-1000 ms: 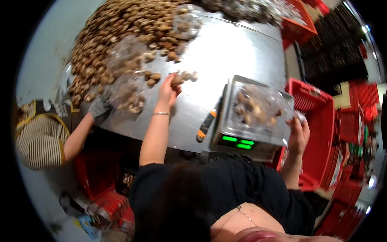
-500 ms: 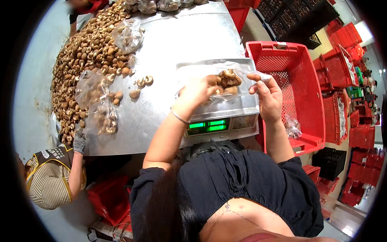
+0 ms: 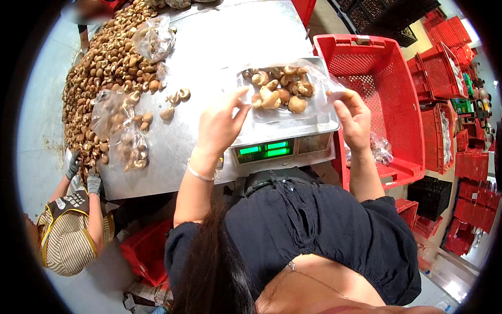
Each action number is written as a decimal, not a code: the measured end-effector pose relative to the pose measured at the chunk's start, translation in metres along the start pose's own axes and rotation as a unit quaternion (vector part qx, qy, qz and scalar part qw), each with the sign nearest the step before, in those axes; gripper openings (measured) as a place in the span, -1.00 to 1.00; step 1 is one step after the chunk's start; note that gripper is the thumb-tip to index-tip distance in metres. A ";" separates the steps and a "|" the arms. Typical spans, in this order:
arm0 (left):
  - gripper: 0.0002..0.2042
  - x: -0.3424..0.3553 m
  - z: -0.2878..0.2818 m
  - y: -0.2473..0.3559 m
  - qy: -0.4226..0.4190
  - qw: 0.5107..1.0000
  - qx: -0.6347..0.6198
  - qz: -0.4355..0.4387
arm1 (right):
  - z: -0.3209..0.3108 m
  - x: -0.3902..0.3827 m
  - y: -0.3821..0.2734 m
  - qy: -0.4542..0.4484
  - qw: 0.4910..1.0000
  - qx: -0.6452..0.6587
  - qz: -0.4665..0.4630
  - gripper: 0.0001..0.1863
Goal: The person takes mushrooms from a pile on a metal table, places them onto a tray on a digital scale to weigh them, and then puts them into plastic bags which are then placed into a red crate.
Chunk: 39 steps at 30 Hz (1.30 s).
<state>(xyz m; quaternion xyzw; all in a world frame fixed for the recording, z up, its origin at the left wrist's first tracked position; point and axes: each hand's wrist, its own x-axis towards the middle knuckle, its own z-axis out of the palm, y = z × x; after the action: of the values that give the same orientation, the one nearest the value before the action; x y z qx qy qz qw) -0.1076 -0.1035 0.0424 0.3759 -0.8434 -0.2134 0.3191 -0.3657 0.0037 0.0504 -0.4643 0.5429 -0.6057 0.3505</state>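
Note:
A clear plastic bag of brown mushrooms lies on the metal tray of a scale with a green lit display. My right hand pinches the bag's edge at its right end. Beside the bag's left end is my left hand, thumb and fingers apart and nothing in its grasp. A few loose mushrooms rest on the metal table, left of the scale.
A large mushroom pile covers the table's left side, with partly filled bags along it. At lower left, a co-worker's gloved hands are at the pile. To my right stands a red crate holding bagged mushrooms.
My left hand has come out from over the mushrooms and moved left, its fingers spreading. The mushrooms now lie spread out in the bag. The co-worker's second gloved hand has come into view.

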 end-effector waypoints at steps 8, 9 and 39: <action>-0.70 -0.048 -0.013 -0.028 0.252 0.931 -0.217 -0.151 | -0.031 -0.014 0.012 0.062 0.997 0.027 0.023 -0.69; -0.66 -0.051 -0.014 -0.030 0.246 0.930 -0.227 -0.154 | -0.029 -0.015 0.016 0.061 0.998 0.018 0.029 -0.68; -0.72 0.008 -0.008 0.059 -0.002 0.972 -0.226 0.069 | 0.020 -0.014 0.000 -0.047 0.998 0.009 -0.041 -0.80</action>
<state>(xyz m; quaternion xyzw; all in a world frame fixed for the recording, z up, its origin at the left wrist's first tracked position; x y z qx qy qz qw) -0.1355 -0.0739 0.0867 0.2344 -0.7978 -0.3768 0.4083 -0.3422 0.0105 0.0477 -0.5110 0.5010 -0.6019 0.3543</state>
